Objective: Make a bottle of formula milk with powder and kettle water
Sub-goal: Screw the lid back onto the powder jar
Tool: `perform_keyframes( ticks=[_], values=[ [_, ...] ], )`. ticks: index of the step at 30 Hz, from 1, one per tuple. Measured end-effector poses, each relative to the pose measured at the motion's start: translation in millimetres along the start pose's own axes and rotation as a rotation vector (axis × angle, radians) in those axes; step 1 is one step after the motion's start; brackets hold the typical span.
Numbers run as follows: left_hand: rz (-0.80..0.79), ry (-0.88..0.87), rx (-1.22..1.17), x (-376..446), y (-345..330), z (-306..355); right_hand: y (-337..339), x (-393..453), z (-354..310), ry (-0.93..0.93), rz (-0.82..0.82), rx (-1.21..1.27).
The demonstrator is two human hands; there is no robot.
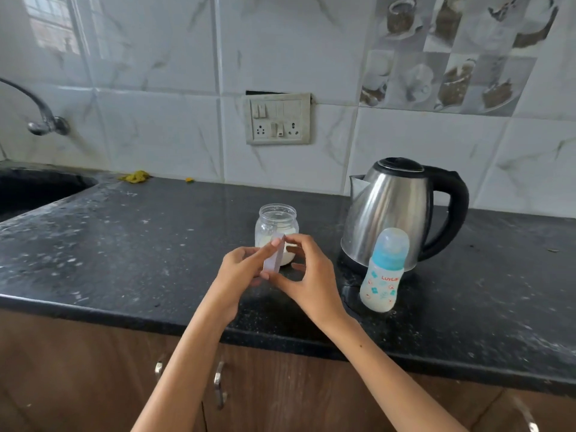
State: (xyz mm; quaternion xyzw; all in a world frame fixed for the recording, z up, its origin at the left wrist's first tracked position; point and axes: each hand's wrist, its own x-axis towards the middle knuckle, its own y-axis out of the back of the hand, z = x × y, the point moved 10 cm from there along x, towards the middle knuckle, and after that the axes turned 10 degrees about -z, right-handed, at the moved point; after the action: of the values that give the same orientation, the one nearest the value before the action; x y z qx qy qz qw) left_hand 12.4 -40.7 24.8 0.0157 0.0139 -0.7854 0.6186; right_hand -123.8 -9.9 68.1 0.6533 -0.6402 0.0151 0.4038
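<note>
My left hand (241, 266) and right hand (307, 275) together pinched the jar's lid (274, 255) on edge, just before the open powder jar (276, 230). I judged it best laid on the bench (140, 244) (clear of the kettle (396, 210)); the capped bottle (385, 271) stood right.

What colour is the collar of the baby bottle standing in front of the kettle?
Light blue, under a clear cap, on the baby bottle; the head view shows it.
</note>
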Motion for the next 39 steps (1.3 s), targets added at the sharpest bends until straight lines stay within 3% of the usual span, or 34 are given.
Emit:
perform_keyframes(
  ticks=[6,12,18,32,34,37,39],
  values=[
    [-0.110,-0.007,-0.122,8.4,-20.9,7.2,18.3,13.8,-7.8,0.050,-0.061,0.011],
    [0.335,-0.231,0.303,8.3,20.8,25.5,44.6,56.7,4.1,-0.127,-0.073,-0.155],
    [0.295,-0.201,0.609,54.4,13.2,26.9,29.3,97.6,13.2,-0.264,-0.221,-0.206],
    [0.305,-0.275,0.462,65.2,31.2,32.9,-15.8,133.2,2.3,-0.264,-0.592,-0.419],
    [0.301,-0.275,0.465,63.3,32.8,31.2,-16.8,134.1,-3.2,-0.273,-0.571,-0.528],
    [0.294,-0.281,0.452,61.4,33.0,30.6,-15.1,137.7,-18.2,-0.229,-0.408,-0.913],
    [0.285,-0.273,0.447,61.2,32.4,29.3,-4.3,137.1,-25.2,-0.234,-0.313,-0.950]
  ],
)
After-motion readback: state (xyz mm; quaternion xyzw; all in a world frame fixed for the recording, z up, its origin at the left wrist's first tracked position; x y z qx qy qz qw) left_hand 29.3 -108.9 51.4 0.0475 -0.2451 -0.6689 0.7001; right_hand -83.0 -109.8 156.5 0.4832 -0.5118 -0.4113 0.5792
